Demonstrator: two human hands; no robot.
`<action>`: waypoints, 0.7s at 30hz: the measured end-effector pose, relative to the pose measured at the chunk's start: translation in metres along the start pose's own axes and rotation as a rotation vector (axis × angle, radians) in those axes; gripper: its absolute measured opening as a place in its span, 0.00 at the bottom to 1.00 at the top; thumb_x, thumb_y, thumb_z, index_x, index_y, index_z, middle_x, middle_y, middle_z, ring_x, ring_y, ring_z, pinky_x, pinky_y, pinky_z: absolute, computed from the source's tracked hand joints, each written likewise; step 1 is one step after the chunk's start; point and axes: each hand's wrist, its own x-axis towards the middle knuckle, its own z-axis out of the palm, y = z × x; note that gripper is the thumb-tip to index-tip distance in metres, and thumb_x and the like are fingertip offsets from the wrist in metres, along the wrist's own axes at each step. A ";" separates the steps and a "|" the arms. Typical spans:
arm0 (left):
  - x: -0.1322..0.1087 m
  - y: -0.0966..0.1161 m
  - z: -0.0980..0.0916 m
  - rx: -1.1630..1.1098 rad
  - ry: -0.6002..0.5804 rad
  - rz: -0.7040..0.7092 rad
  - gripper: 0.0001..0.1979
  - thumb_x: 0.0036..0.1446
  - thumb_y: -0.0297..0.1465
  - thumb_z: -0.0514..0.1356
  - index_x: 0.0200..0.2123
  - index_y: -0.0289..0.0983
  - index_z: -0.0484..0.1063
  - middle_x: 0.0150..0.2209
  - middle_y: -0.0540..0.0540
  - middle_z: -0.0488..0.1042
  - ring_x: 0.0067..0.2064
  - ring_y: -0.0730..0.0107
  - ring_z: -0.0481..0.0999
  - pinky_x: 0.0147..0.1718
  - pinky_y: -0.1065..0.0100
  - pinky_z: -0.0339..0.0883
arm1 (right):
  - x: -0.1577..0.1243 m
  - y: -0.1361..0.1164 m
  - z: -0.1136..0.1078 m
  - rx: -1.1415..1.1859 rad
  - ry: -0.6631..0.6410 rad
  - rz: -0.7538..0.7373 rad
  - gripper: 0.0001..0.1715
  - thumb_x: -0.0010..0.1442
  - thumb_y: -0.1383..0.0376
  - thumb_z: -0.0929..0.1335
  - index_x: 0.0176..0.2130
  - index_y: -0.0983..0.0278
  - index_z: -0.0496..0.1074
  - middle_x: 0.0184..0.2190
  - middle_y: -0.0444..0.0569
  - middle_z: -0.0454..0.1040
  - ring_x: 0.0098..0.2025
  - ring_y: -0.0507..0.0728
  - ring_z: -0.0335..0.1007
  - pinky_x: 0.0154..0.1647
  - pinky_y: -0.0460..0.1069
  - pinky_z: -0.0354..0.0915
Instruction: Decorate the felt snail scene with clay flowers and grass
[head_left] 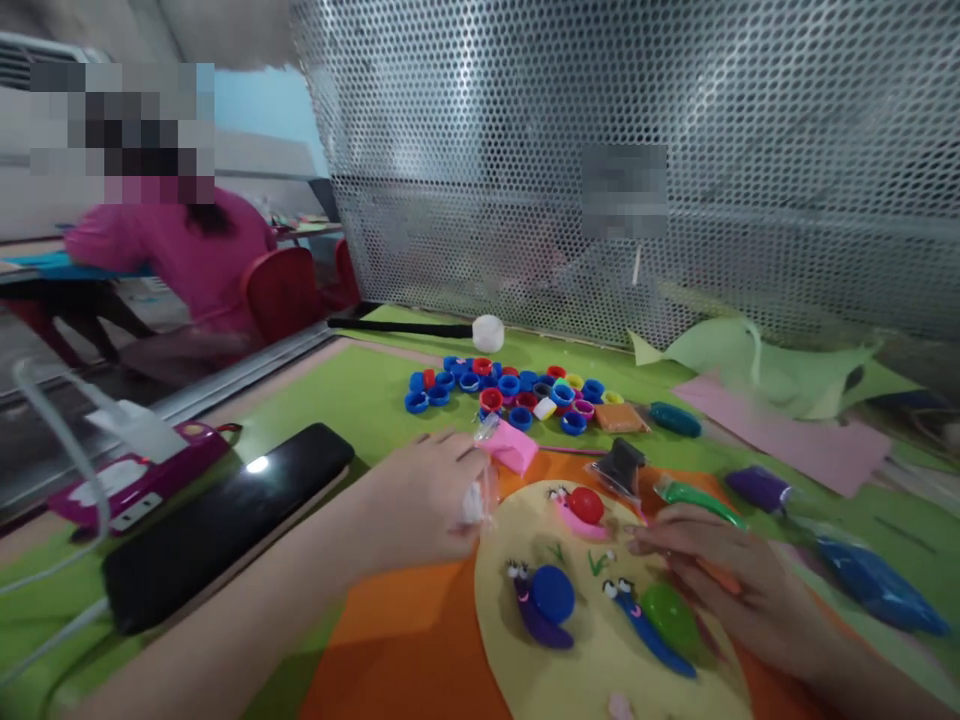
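Note:
A round pale-yellow board (525,680) lies before me, bearing three snail figures with bottle-cap shells: a pink snail (570,515) with a red cap, a purple snail (541,620) with a blue cap, and a blue snail (656,640) with a green cap. Small green grass strands (598,563) show between them. At the board's left edge, my left hand (431,490) has curled fingers around a clear packet with white stuff (474,502). My right hand (720,570) reaches over the board's right side, fingers stretched, tips close to the pink snail; nothing shows in it.
Many bottle caps (510,385) are heaped behind. Clay packets surround the board: pink (514,447), black (621,465), orange (621,416), purple (757,490), blue (877,580). A phone-like black slab (232,520) and purple power strip (142,480) lie left. Metal mesh (525,150) stands behind; a person sits left.

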 end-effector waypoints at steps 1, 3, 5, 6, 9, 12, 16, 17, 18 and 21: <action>-0.001 0.000 -0.001 -0.004 0.009 0.003 0.12 0.45 0.33 0.58 0.36 0.36 0.68 0.36 0.43 0.71 0.37 0.58 0.71 0.35 0.61 0.65 | 0.001 -0.003 0.000 0.002 0.022 0.038 0.16 0.57 0.74 0.61 0.43 0.59 0.67 0.33 0.46 0.76 0.36 0.54 0.72 0.33 0.47 0.69; -0.002 0.002 -0.003 -0.014 0.024 0.002 0.13 0.45 0.35 0.59 0.35 0.36 0.67 0.35 0.44 0.70 0.35 0.57 0.71 0.33 0.61 0.65 | 0.004 -0.012 -0.001 0.002 0.049 0.148 0.14 0.59 0.70 0.61 0.44 0.58 0.67 0.33 0.46 0.75 0.33 0.53 0.72 0.31 0.46 0.69; -0.002 0.005 -0.005 -0.026 0.058 -0.005 0.13 0.45 0.37 0.59 0.33 0.36 0.65 0.33 0.44 0.70 0.34 0.57 0.71 0.30 0.62 0.64 | 0.013 -0.026 -0.001 0.002 0.027 0.282 0.13 0.60 0.65 0.61 0.46 0.58 0.67 0.33 0.46 0.75 0.30 0.53 0.71 0.28 0.46 0.69; -0.002 0.007 -0.005 -0.035 0.078 -0.009 0.13 0.46 0.38 0.59 0.33 0.36 0.64 0.32 0.45 0.70 0.33 0.57 0.72 0.28 0.63 0.63 | 0.019 -0.035 -0.001 0.007 0.000 0.343 0.14 0.60 0.62 0.62 0.46 0.59 0.67 0.33 0.46 0.75 0.29 0.53 0.70 0.27 0.47 0.68; -0.003 0.018 -0.004 -0.078 0.127 -0.007 0.16 0.46 0.42 0.60 0.30 0.37 0.62 0.29 0.46 0.69 0.30 0.59 0.71 0.25 0.66 0.60 | 0.044 -0.061 0.004 0.095 -0.104 0.436 0.15 0.59 0.61 0.62 0.46 0.61 0.67 0.35 0.48 0.74 0.29 0.53 0.68 0.25 0.46 0.64; -0.006 0.029 -0.003 -0.148 0.161 0.012 0.18 0.47 0.45 0.60 0.27 0.37 0.60 0.28 0.48 0.67 0.29 0.64 0.69 0.24 0.68 0.59 | 0.067 -0.078 0.008 0.128 -0.204 0.427 0.07 0.56 0.64 0.64 0.37 0.61 0.70 0.30 0.44 0.72 0.28 0.51 0.64 0.25 0.45 0.59; -0.009 0.031 -0.004 -0.267 0.173 0.040 0.21 0.45 0.47 0.63 0.26 0.37 0.58 0.28 0.50 0.66 0.27 0.70 0.67 0.22 0.72 0.57 | 0.082 -0.082 0.009 0.146 -0.308 0.374 0.11 0.54 0.70 0.64 0.21 0.63 0.64 0.19 0.39 0.64 0.23 0.48 0.57 0.22 0.44 0.52; -0.009 0.028 -0.005 -0.307 0.164 0.067 0.21 0.44 0.46 0.63 0.27 0.37 0.58 0.28 0.50 0.66 0.28 0.71 0.67 0.22 0.73 0.58 | 0.083 -0.081 0.008 0.178 -0.309 0.365 0.12 0.55 0.70 0.63 0.20 0.64 0.63 0.18 0.39 0.62 0.22 0.48 0.56 0.22 0.44 0.51; -0.010 0.025 -0.006 -0.346 0.149 0.103 0.19 0.47 0.44 0.62 0.27 0.37 0.59 0.28 0.51 0.66 0.29 0.72 0.67 0.23 0.74 0.58 | 0.083 -0.079 0.008 0.213 -0.308 0.356 0.13 0.55 0.70 0.63 0.20 0.64 0.63 0.17 0.38 0.61 0.22 0.48 0.55 0.21 0.43 0.51; -0.010 0.014 -0.010 -0.428 0.095 0.220 0.10 0.58 0.36 0.55 0.28 0.37 0.61 0.28 0.53 0.67 0.30 0.76 0.67 0.27 0.76 0.59 | 0.083 -0.076 0.006 0.247 -0.308 0.314 0.16 0.56 0.68 0.64 0.19 0.64 0.61 0.16 0.37 0.58 0.21 0.48 0.54 0.22 0.43 0.51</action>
